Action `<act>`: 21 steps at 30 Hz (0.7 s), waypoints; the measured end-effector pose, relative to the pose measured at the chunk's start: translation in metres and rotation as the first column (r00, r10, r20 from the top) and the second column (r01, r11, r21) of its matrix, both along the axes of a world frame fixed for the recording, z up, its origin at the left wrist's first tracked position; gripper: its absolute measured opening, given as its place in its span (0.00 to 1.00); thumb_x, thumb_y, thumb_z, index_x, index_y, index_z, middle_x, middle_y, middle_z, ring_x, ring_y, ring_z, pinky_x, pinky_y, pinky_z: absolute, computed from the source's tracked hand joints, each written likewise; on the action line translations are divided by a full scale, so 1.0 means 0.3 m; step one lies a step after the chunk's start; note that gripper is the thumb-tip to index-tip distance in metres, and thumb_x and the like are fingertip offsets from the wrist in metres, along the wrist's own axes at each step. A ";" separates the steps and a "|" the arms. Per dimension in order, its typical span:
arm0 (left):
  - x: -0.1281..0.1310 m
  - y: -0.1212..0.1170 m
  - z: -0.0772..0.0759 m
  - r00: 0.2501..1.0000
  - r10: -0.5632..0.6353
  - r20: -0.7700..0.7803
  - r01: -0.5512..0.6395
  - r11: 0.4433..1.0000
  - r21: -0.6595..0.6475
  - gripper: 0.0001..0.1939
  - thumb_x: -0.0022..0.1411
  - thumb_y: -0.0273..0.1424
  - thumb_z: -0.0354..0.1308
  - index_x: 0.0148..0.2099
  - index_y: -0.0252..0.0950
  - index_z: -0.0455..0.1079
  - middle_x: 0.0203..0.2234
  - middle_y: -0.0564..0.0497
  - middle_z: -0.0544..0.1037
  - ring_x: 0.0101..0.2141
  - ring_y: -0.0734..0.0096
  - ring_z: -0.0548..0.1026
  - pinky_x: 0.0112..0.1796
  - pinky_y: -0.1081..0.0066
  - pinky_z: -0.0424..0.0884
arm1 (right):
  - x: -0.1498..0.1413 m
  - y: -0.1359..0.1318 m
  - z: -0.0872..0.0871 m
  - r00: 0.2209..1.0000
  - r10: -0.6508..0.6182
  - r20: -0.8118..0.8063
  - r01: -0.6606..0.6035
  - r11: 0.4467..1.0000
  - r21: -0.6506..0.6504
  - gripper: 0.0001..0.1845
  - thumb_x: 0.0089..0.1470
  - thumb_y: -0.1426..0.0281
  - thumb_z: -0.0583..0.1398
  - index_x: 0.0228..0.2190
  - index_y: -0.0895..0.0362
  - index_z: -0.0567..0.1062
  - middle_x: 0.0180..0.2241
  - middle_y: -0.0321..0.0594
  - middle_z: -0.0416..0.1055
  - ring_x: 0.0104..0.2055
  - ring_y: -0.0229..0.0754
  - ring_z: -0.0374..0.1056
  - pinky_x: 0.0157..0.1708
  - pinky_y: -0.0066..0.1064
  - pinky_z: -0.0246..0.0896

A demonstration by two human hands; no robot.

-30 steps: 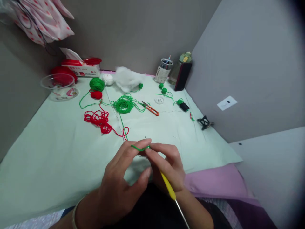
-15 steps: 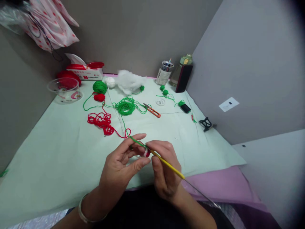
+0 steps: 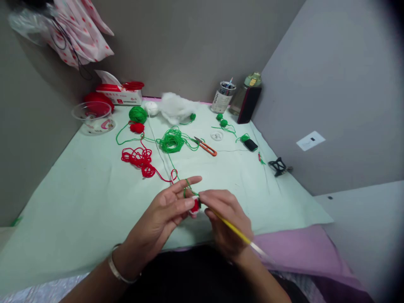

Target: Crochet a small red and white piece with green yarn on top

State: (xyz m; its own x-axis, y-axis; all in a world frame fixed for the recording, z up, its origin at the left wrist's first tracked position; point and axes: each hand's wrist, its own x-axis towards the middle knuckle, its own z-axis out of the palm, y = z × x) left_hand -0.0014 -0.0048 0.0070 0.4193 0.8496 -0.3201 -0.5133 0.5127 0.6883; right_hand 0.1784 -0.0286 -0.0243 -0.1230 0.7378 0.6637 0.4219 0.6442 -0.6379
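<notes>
The thumb of the left hand (image 3: 167,208) has come down onto the red-and-white piece (image 3: 195,206), and more red shows. Thumb and fingers pinch it above the table's near side. The right hand (image 3: 229,223) grips the yellow hook (image 3: 232,228) (tip hidden). Green yarn (image 3: 188,184) loops the left forefinger; the work appears steadied.

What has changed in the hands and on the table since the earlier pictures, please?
The left hand has brought its thumb onto the red-and-white crochet piece, mostly hidden at first. The yellow-handled crochet hook has swung its rear end rightward but stays in the right hand. The orange thread snips and green yarn ball lie as before.
</notes>
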 end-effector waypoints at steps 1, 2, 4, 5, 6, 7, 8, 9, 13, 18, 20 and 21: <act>-0.005 0.006 0.000 1.000 0.016 -0.008 -0.016 1.000 -0.001 0.24 0.58 0.34 0.76 0.57 0.41 0.82 0.33 0.52 0.76 0.33 0.75 0.73 0.39 0.77 0.71 | 0.003 0.007 0.015 0.995 0.054 -0.080 -0.057 0.998 -0.039 0.18 0.68 0.75 0.59 0.54 0.48 0.80 0.44 0.41 0.81 0.45 0.44 0.78 0.43 0.37 0.77; -0.007 0.010 0.000 0.999 0.047 -0.027 -0.046 0.999 0.015 0.23 0.58 0.33 0.75 0.56 0.41 0.83 0.32 0.53 0.76 0.33 0.76 0.72 0.38 0.77 0.70 | 0.004 0.014 0.029 0.980 0.080 -0.180 -0.096 0.992 -0.082 0.16 0.69 0.75 0.58 0.52 0.50 0.81 0.42 0.41 0.81 0.43 0.43 0.78 0.42 0.37 0.77; -0.007 0.014 -0.003 0.992 0.104 -0.067 -0.098 0.992 0.082 0.20 0.58 0.32 0.75 0.53 0.41 0.84 0.30 0.53 0.75 0.33 0.76 0.71 0.37 0.78 0.68 | 0.002 0.029 0.047 0.911 0.100 -0.399 -0.179 0.970 -0.164 0.13 0.70 0.72 0.58 0.47 0.51 0.82 0.38 0.40 0.80 0.37 0.42 0.76 0.38 0.36 0.75; -0.004 0.014 -0.005 0.990 0.110 -0.086 -0.100 0.988 0.115 0.19 0.58 0.32 0.75 0.53 0.41 0.84 0.30 0.53 0.75 0.33 0.76 0.71 0.38 0.77 0.68 | -0.002 0.035 0.050 0.868 0.099 -0.487 -0.216 0.957 -0.191 0.12 0.71 0.70 0.58 0.45 0.52 0.83 0.37 0.40 0.79 0.35 0.41 0.75 0.35 0.35 0.74; -0.001 0.012 -0.007 0.989 0.103 -0.103 -0.088 0.986 0.142 0.20 0.59 0.32 0.75 0.54 0.42 0.84 0.31 0.53 0.75 0.35 0.74 0.72 0.40 0.76 0.69 | -0.007 0.041 0.050 0.835 0.099 -0.541 -0.247 0.947 -0.207 0.11 0.71 0.69 0.58 0.43 0.52 0.83 0.37 0.40 0.78 0.34 0.40 0.74 0.34 0.35 0.73; 0.003 0.009 -0.010 0.989 0.090 -0.119 -0.070 0.985 0.159 0.20 0.59 0.33 0.75 0.55 0.43 0.84 0.32 0.52 0.76 0.36 0.73 0.72 0.42 0.75 0.69 | -0.013 0.045 0.048 0.821 0.099 -0.562 -0.261 0.941 -0.216 0.11 0.70 0.68 0.59 0.42 0.52 0.83 0.37 0.41 0.79 0.34 0.40 0.74 0.33 0.34 0.73; 0.006 0.007 -0.013 0.988 0.078 -0.133 -0.054 0.983 0.173 0.21 0.59 0.33 0.75 0.55 0.44 0.83 0.34 0.52 0.77 0.38 0.72 0.72 0.43 0.74 0.70 | -0.019 0.048 0.045 0.826 0.096 -0.556 -0.258 0.940 -0.222 0.10 0.70 0.68 0.60 0.42 0.52 0.83 0.39 0.41 0.80 0.35 0.41 0.74 0.34 0.34 0.73; 0.009 0.004 -0.016 0.986 0.077 -0.145 -0.050 0.982 0.185 0.21 0.60 0.33 0.74 0.56 0.44 0.83 0.35 0.52 0.77 0.39 0.71 0.73 0.45 0.73 0.71 | -0.025 0.049 0.042 0.841 0.085 -0.534 -0.237 0.945 -0.224 0.10 0.70 0.69 0.60 0.42 0.52 0.83 0.40 0.42 0.80 0.36 0.41 0.74 0.34 0.34 0.74; 0.021 -0.006 -0.028 0.972 0.149 -0.182 -0.105 0.968 0.229 0.20 0.60 0.33 0.75 0.55 0.44 0.83 0.35 0.52 0.78 0.39 0.70 0.75 0.45 0.72 0.72 | -0.042 0.033 0.035 0.934 0.012 -0.356 -0.082 0.980 -0.184 0.12 0.69 0.73 0.60 0.46 0.50 0.83 0.39 0.41 0.81 0.36 0.41 0.76 0.34 0.34 0.76; 0.043 -0.009 -0.037 0.989 0.140 -0.050 -0.135 0.987 0.084 0.24 0.58 0.33 0.76 0.58 0.42 0.82 0.34 0.53 0.81 0.38 0.72 0.77 0.46 0.73 0.73 | -0.036 0.006 0.022 0.990 -0.086 0.113 0.074 0.991 0.109 0.22 0.65 0.79 0.62 0.55 0.49 0.80 0.48 0.45 0.80 0.49 0.47 0.78 0.45 0.39 0.79; 0.043 -0.002 -0.036 0.996 0.080 0.033 -0.079 0.996 -0.031 0.22 0.57 0.33 0.77 0.55 0.39 0.84 0.36 0.50 0.82 0.37 0.73 0.76 0.45 0.73 0.73 | -0.029 0.010 0.023 0.996 -0.078 0.043 0.074 0.993 0.089 0.21 0.65 0.79 0.61 0.55 0.49 0.80 0.47 0.44 0.80 0.48 0.46 0.78 0.44 0.38 0.78; 0.040 0.003 -0.035 0.996 0.065 0.059 -0.060 0.996 -0.068 0.20 0.56 0.33 0.77 0.52 0.38 0.85 0.36 0.50 0.82 0.36 0.74 0.76 0.44 0.74 0.73 | -0.026 0.016 0.026 0.996 -0.068 -0.065 0.070 0.997 0.028 0.19 0.66 0.79 0.61 0.53 0.49 0.81 0.44 0.43 0.80 0.44 0.44 0.77 0.41 0.37 0.77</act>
